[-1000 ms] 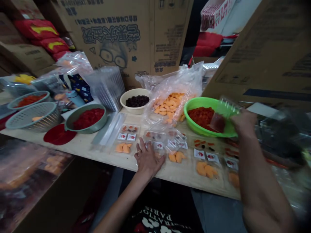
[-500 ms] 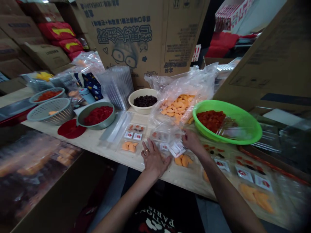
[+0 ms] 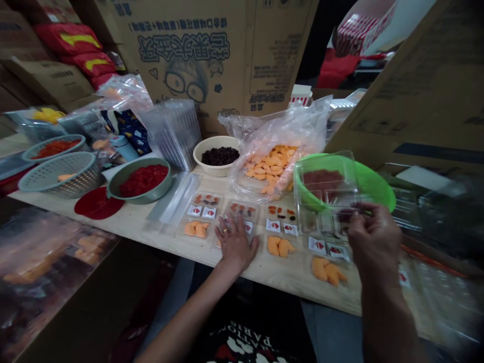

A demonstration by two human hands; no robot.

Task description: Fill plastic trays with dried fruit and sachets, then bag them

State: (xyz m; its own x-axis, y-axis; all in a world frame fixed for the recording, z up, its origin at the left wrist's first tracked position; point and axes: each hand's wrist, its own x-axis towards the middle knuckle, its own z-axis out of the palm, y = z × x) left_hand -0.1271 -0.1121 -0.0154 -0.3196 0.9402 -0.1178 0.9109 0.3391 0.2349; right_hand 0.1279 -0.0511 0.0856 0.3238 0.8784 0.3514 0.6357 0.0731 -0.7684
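My left hand (image 3: 236, 244) lies with spread fingers over a clear filled tray (image 3: 242, 209), hiding part of its small red-printed packets. My right hand (image 3: 374, 232) pinches the edge of an empty clear plastic tray (image 3: 327, 174), raised and tilted in front of the green basin (image 3: 378, 181). Through it, red-orange pieces in the basin show. Between my hands sits a tray with orange curved pieces (image 3: 280, 246), two printed packets (image 3: 282, 227) and small dark and orange pieces. Another tray with orange pieces (image 3: 328, 270) lies below my right hand, and one more (image 3: 196, 228) is left of my left hand.
A clear bag of orange pieces (image 3: 270, 169), a cream bowl of dark pieces (image 3: 219, 156) and a green-grey bowl of red pieces (image 3: 139, 181) stand behind. Baskets (image 3: 62, 176) and stacked clear trays (image 3: 174, 133) are at left. Large cartons (image 3: 242, 75) rise at the back.
My right hand has moved right and lifted the clear tray off to the basin's front. The tray between my hands is now uncovered. My left hand stays nearly in place; the view has shifted slightly.
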